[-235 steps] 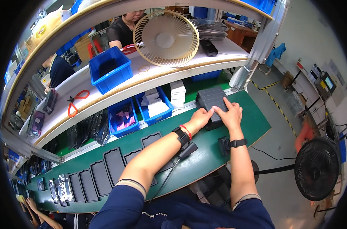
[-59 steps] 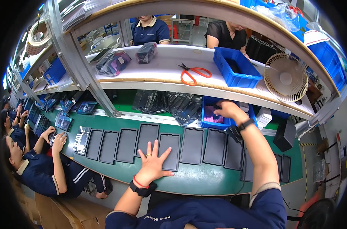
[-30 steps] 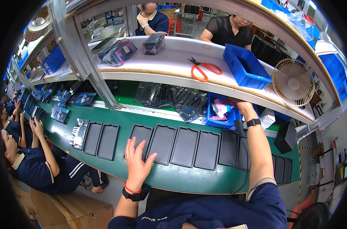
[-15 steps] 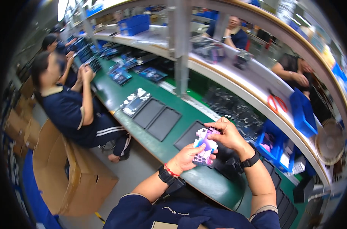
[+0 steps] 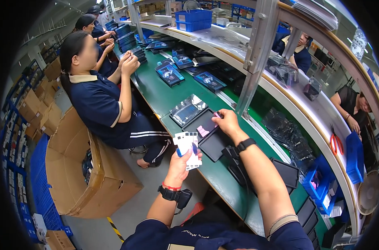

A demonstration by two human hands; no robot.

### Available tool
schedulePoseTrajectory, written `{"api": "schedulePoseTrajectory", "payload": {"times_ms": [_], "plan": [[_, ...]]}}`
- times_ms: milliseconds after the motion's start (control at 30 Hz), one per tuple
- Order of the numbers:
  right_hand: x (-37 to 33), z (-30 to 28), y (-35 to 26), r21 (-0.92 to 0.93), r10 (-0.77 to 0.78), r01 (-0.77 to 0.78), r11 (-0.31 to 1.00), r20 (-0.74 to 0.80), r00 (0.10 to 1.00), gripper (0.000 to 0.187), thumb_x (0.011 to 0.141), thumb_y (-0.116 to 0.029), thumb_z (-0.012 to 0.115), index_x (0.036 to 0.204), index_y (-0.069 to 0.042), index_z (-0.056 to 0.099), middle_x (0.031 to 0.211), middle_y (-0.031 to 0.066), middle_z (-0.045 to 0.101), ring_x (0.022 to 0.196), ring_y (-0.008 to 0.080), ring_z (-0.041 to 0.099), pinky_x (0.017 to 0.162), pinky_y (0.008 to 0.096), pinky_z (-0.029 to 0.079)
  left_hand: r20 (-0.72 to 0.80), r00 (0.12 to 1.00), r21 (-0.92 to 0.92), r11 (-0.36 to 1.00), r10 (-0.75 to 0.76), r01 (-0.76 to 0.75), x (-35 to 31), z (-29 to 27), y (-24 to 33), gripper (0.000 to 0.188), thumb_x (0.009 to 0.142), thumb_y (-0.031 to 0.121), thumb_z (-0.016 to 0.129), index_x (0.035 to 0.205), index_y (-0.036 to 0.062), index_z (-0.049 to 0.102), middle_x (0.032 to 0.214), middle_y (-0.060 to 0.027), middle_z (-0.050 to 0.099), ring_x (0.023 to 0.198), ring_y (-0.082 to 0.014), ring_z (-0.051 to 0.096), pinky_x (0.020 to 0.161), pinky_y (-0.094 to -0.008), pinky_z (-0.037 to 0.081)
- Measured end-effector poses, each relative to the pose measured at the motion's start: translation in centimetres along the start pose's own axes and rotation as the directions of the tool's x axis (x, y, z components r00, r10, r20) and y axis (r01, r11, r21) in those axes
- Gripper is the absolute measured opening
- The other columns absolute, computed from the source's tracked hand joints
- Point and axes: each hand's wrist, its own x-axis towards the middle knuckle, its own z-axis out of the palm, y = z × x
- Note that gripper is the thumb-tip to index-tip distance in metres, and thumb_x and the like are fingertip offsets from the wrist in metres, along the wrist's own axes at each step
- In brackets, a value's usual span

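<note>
My left hand point(image 5: 181, 164) grips a small fanned stack of white notched cards point(image 5: 188, 143), with dark patches along their edges and a bit of blue. To the right, my right hand point(image 5: 227, 123) reaches over an open black two-part tray point(image 5: 216, 146). Its fingers are pinched on a small pink piece point(image 5: 217, 116), mostly covered by the fingertips. Another pink piece point(image 5: 202, 131) lies in the tray beside that hand. A clear plastic-wrapped dark package point(image 5: 188, 109) sits against the tray's far left side.
Several dark blue printed packages point(image 5: 170, 74) lie farther up the green table point(image 5: 150, 92). A person point(image 5: 98, 83) sits at left beside a large cardboard box point(image 5: 110, 183). A metal post point(image 5: 256, 58) and shelf edge rise beyond my right hand. Red-handled scissors point(image 5: 336, 143) and blue bins point(image 5: 316, 183) are at right.
My hands have parted: the left has moved left with the cards, and the right has gone to the tray, where pink pieces now show. The view has shifted too.
</note>
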Motion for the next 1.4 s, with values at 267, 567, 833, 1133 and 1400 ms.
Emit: {"api": "schedulePoseTrajectory", "payload": {"times_ms": [267, 567, 833, 1133, 1400], "plan": [[-4.4, 0.8, -1.5, 0.202, -0.018, -0.078, 0.976, 0.435, 0.900, 0.038, 0.068, -0.026, 0.079, 0.090, 0.001, 0.065, 0.078, 0.0120, 0.065, 0.073, 0.0245, 0.062, 0.071, 0.0347, 0.049, -0.030, 0.992, 0.202, 0.972, 0.126, -0.117, 0.7, 1.0, -0.1, 0.025, 0.082, 0.000, 0.062, 0.106, 0.0016, 0.058, 0.089, -0.0090, 0.064, 0.074, -0.0185, 0.064, 0.064, -0.0315, 0.055], [-7.9, -3.0, -1.0, -0.552, -0.148, 0.049, 0.833, -0.136, 0.980, 0.055, 0.066, -0.027, 0.077, 0.109, -0.003, 0.052, 0.100, 0.0157, 0.054, 0.095, 0.0337, 0.055, 0.077, 0.0416, 0.046, 0.018, 0.999, 0.107, 0.994, 0.035, -0.037, 1.3, 1.8, -0.1, 0.023, 0.090, 0.007, 0.052, 0.110, -0.0027, 0.053, 0.091, -0.0135, 0.064, 0.077, -0.0205, 0.065, 0.069, -0.0330, 0.054], [-13.7, -5.8, 0.1, 0.062, 0.094, -0.091, 0.994, -0.062, 0.994, 0.033, 0.067, -0.011, 0.078, 0.092, -0.001, 0.060, 0.072, 0.0057, 0.062, 0.063, 0.0105, 0.056, 0.057, 0.0272, 0.046, 0.200, 0.977, 0.315, 0.949, -0.077, 0.010, 0.3, 5.8, -3.4, 0.023, 0.082, 0.001, 0.063, 0.105, -0.0002, 0.060, 0.091, -0.0067, 0.065, 0.078, -0.0152, 0.064, 0.071, -0.0276, 0.052], [-18.9, -10.8, 1.9, -0.672, -0.277, -0.178, 0.719, -0.512, 0.813, 0.034, 0.070, -0.023, 0.076, 0.091, -0.001, 0.061, 0.071, 0.0093, 0.063, 0.061, 0.0177, 0.059, 0.057, 0.0298, 0.046, 0.152, 0.983, 0.383, 0.923, -0.101, 0.036, -0.5, 8.3, -4.7, 0.023, 0.078, -0.004, 0.067, 0.099, -0.0017, 0.060, 0.083, -0.0088, 0.065, 0.069, -0.0172, 0.065, 0.065, -0.0284, 0.054], [-22.1, -11.3, 2.4, 0.242, 0.254, -0.197, 0.950, -0.235, 0.938, 0.021, 0.074, -0.011, 0.073, 0.070, 0.000, 0.055, 0.058, 0.0050, 0.058, 0.054, 0.0067, 0.052, 0.050, 0.0257, 0.043, 0.433, 0.883, 0.397, 0.918, -0.183, -0.004, -3.0, 12.8, -8.4, 0.026, 0.079, -0.003, 0.066, 0.104, -0.0010, 0.059, 0.092, -0.0067, 0.065, 0.079, -0.0148, 0.064, 0.073, -0.0271, 0.052]]}}
